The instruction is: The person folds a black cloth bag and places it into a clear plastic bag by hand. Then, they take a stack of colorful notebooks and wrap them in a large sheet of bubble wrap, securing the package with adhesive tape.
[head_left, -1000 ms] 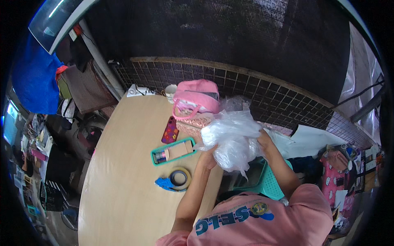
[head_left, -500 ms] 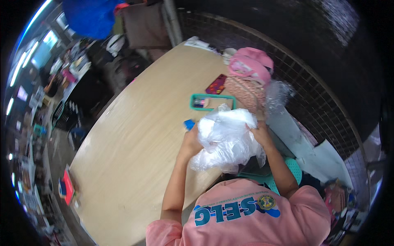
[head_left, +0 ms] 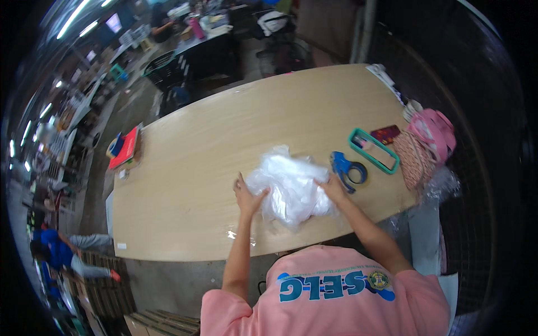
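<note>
A crumpled bundle of clear and white plastic bags lies on the wooden table in front of me. My left hand is at its left side, fingers spread and upward, the thumb touching the plastic. At the right side my right hand pinches the edge of the bundle, its fingertips partly hidden in the folds. What the plastic may contain cannot be made out. Just beyond my right hand a blue tape dispenser with a dark roll rests on the table.
A teal tray with small items, a red patterned phone, a woven bag and a pink bag line the right end. A red folder with tape rolls sits at the far left corner. A person in blue is off to the left.
My view has swung left, and the plastic bundle has come down from the table's right end to its near middle. My left fingers have spread off it. The tape dispenser is now uncovered.
</note>
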The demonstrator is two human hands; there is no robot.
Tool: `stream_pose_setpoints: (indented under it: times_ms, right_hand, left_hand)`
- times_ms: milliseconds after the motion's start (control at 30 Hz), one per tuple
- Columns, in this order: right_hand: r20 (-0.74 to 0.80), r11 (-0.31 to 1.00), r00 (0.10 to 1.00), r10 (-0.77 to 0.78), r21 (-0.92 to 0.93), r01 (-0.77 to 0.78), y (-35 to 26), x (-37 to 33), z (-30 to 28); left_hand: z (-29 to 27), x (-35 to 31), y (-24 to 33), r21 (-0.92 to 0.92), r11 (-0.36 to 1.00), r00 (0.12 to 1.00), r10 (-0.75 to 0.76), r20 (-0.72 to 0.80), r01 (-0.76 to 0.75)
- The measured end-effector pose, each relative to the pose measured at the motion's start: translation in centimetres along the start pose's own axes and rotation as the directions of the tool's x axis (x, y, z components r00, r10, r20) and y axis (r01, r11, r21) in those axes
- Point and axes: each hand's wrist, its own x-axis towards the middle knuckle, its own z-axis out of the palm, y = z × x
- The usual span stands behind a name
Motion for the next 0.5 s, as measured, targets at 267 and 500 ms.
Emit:
stream_pose_setpoints:
  times_ms: [267, 500]
  right_hand:
    - [0.439, 0.82, 0.766, -0.469, -0.104, 0.562, -0.1, -5.6, 8.4]
    - [0.827, 0.609, 0.379, -0.416, -0.056, 0.791, -2.6, -6.0, 10.2]
  left_hand:
    - [-4.3, -8.8, 0.8, -0.909, -0.129, 0.841, -0.347, 0.415, 0.396]
    - [-5.4, -11.4, -2.9, -0.806, -0.271, 0.738, -0.326, 0.591, 0.526]
